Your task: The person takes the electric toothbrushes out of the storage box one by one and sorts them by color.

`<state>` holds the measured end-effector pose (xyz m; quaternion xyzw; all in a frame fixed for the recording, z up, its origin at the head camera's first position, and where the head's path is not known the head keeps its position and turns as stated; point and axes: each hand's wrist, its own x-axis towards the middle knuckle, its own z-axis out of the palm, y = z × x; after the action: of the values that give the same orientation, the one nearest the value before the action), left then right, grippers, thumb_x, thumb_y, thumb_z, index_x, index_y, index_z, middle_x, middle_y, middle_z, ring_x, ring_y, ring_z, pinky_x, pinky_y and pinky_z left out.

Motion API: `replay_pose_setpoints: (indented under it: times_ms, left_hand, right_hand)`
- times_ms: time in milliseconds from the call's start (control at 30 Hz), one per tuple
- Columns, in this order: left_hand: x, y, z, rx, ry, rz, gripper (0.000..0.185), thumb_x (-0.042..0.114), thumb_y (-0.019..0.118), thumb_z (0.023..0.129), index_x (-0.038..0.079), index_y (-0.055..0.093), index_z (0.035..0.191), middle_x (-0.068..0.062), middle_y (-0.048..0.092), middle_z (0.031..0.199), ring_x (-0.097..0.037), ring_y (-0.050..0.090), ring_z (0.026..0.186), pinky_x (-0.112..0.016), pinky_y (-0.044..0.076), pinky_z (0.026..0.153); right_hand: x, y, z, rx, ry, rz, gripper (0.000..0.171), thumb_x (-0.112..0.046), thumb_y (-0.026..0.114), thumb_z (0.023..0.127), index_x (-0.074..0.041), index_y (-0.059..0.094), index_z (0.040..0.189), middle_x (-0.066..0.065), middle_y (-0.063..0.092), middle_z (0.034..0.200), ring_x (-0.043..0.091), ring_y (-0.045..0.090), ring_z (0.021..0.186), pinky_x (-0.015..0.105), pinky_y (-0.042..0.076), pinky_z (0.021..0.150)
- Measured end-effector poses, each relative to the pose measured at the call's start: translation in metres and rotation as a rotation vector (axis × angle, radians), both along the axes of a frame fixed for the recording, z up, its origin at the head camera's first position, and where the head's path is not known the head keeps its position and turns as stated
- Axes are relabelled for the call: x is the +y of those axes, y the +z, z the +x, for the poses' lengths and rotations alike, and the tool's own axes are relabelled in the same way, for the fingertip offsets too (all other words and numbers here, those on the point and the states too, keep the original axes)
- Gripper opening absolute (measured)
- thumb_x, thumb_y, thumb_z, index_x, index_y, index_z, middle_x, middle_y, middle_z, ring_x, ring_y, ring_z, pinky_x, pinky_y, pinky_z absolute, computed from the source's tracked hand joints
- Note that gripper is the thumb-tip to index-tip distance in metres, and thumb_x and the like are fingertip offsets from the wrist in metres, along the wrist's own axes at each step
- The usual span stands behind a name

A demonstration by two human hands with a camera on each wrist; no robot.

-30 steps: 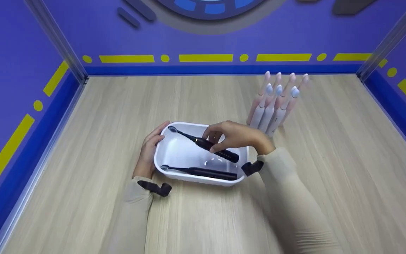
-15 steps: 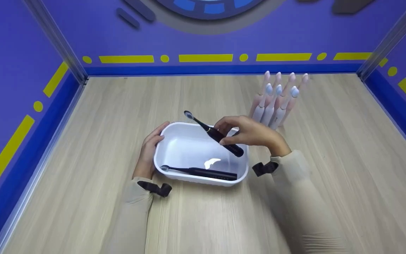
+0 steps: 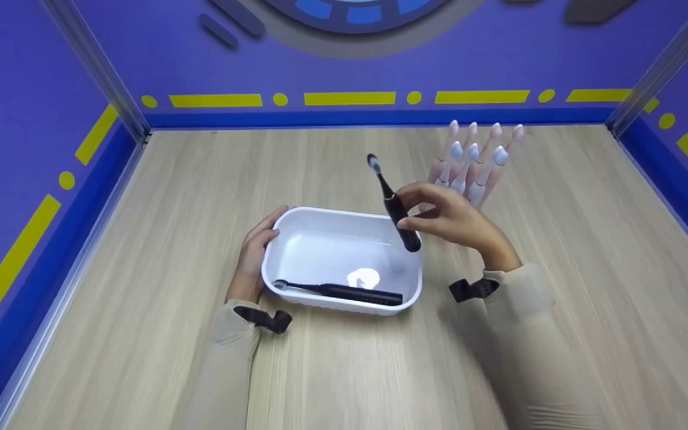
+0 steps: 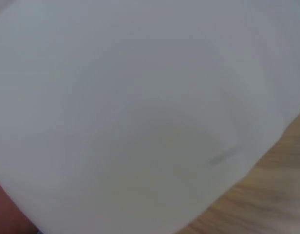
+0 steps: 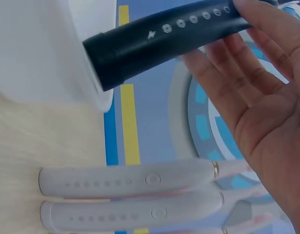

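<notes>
My right hand (image 3: 451, 218) pinches a black electric toothbrush (image 3: 396, 209) between fingers and thumb, over the right rim of a white tub (image 3: 335, 214). Its brush head points up and away; the lower end of the handle overlaps the tub's rim. In the right wrist view, a row of marks shows along the black handle (image 5: 164, 44). My left hand (image 3: 254, 254) grips the tub's left end, thumb tip at the rim. A second black electric toothbrush (image 3: 359, 294) lies in the tub along the near wall. The tub's pale outer wall (image 4: 140, 97) fills most of the left wrist view.
Right behind my right hand, several white electric toothbrushes (image 3: 456, 155) stand upright in a row. Several pink electric toothbrushes (image 3: 518, 134) stand behind them. Purple walls (image 3: 344, 71) with yellow dashes enclose the wooden table (image 3: 212, 173) at the back and sides.
My right hand has lifted the black electric toothbrush out of the tub, moving right and away, and the toothbrush has turned more upright. My left hand and the tub have stayed in place.
</notes>
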<state>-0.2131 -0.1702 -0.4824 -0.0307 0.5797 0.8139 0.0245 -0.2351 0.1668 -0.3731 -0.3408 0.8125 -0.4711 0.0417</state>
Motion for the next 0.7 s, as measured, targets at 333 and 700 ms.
replay_pose_setpoints:
  times_ms: [333,700]
  left_hand:
    - [0.000,-0.001,0.000,0.002,-0.011,-0.009,0.051,0.004,0.033,0.094,0.006,0.043,0.144,-0.004,0.035,0.155,-0.018,0.029,0.145,-0.034,0.021,0.120]
    - [0.000,-0.002,-0.001,-0.020,0.001,-0.013,0.051,0.004,0.033,0.094,0.007,0.045,0.143,-0.002,0.037,0.154,-0.016,0.032,0.143,-0.032,0.023,0.119]
  right_hand:
    - [0.022,-0.004,0.005,0.022,-0.084,-0.099,0.042,0.001,0.072,0.080,0.005,0.059,0.120,0.013,0.066,0.109,0.005,0.064,0.097,0.018,0.055,0.080]
    - [0.039,-0.011,0.005,0.073,-0.120,-0.196,0.043,0.011,0.070,0.077,0.009,0.056,0.118,-0.005,0.066,0.105,0.007,0.065,0.095,0.018,0.054,0.082]
